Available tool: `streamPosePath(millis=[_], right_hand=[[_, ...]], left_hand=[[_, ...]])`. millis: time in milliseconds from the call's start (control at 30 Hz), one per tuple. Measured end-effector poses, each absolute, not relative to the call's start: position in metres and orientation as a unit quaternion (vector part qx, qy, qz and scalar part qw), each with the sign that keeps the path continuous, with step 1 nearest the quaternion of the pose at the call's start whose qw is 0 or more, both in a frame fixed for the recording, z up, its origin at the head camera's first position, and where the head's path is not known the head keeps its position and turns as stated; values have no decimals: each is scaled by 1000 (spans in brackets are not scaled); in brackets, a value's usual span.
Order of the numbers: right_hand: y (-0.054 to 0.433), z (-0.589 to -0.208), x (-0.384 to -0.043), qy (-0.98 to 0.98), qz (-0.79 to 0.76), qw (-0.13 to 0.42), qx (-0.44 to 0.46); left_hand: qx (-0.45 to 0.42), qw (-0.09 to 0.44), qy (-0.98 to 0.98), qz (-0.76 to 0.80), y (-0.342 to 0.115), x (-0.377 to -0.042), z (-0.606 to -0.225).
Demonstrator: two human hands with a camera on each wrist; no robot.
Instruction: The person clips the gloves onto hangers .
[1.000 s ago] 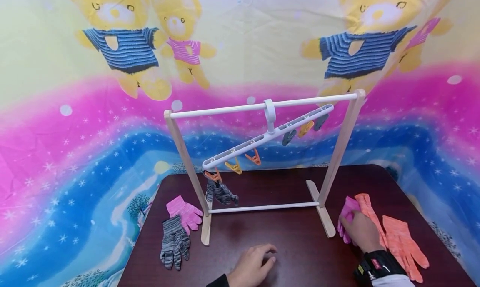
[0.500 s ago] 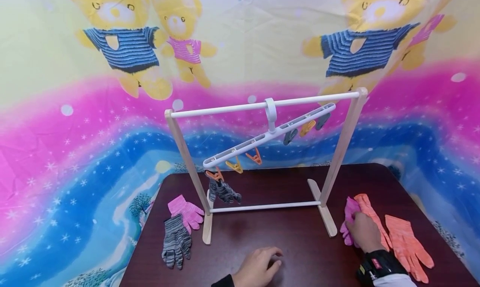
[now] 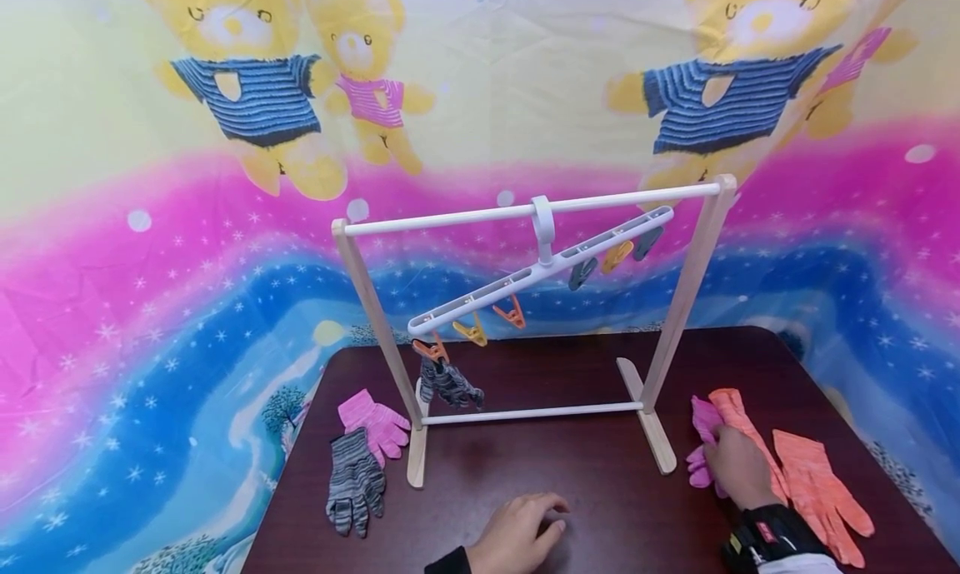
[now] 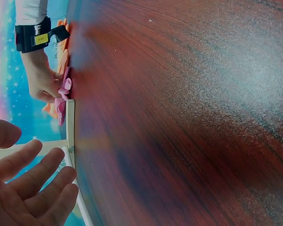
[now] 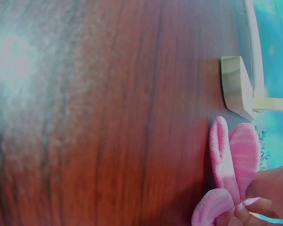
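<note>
On the right of the table, my right hand [image 3: 738,467] pinches a pink knit glove [image 3: 705,417] between thumb and fingers. The right wrist view shows the glove's fingers bunched up from the tabletop, with my fingertips [image 5: 262,186] at the fabric. My left hand [image 3: 516,534] is near the front middle of the table, fingers relaxed and apart, holding nothing. Two orange gloves [image 3: 813,482] lie beside and beyond my right hand, partly hidden by it. A grey striped glove [image 3: 450,384] hangs from an orange clip [image 3: 430,351] at the hanger's left end.
A wooden rack [image 3: 678,307] with white bars stands mid-table. The grey clip hanger [image 3: 487,295] hooks over its top bar, tilted down to the left, with several other clips. Another pink glove [image 3: 373,422] and a grey striped glove [image 3: 356,482] lie on the left.
My right hand has drawn the pink glove slightly and bunched it, so its fingers fold differently. My left hand has shifted a little to the right. The hanger and clipped glove look unchanged.
</note>
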State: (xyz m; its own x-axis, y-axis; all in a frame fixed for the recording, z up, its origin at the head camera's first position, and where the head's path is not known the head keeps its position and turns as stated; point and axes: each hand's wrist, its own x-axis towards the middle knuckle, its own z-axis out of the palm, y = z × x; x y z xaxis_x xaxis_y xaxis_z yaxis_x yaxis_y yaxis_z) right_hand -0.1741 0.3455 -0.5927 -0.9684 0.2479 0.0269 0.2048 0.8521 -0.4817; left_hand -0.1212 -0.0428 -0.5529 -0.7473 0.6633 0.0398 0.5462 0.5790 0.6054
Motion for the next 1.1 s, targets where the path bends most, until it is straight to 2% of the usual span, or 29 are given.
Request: streamPosePath(millis=[133, 300, 467, 633, 867, 1100], right_hand=[[346, -591, -171, -957, 263, 64, -106], [347, -587, -166, -953, 277, 53, -110], [346, -581, -164, -956, 258, 73, -120], [343, -575, -162, -954, 259, 99, -110], [340, -561, -159, -950, 272, 101, -112], [337, -554, -157, -947, 274, 122, -113]], left_hand=[[348, 88, 883, 302, -42, -122, -555], [349, 58, 889, 290, -37, -122, -558], [352, 34, 892, 282, -31, -122, -556], [351, 58, 889, 288, -28, -124, -553], [348, 79, 885, 299, -25, -125, -549], [358, 42, 888, 285, -20, -122, -546]])
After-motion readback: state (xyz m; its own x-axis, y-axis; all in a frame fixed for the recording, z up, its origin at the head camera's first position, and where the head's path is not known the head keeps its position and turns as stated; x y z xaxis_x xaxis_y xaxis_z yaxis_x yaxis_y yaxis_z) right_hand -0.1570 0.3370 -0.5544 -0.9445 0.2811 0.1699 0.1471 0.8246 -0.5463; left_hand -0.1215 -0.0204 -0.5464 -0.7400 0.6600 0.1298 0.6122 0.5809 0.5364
